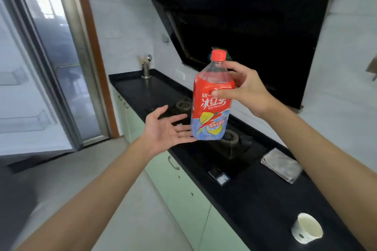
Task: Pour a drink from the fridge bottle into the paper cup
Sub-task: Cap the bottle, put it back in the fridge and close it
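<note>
A large ice tea bottle [211,106] with a red cap and a red, blue and yellow label is held upright in the air above the stove. My right hand [247,89] grips its upper part, thumb across the label. My left hand [167,128] is spread palm up just left of the bottle's bottom, its fingertips at the base; I cannot tell if they touch. An empty white paper cup [307,228] stands upright on the black countertop [263,195] at the lower right, far from both hands.
A black gas stove [228,149] with two burners lies under the bottle, a dark range hood [255,26] above it. A folded grey cloth [282,165] lies right of the stove. A utensil holder [145,70] stands at the counter's far end. The open fridge door [24,87] is at left.
</note>
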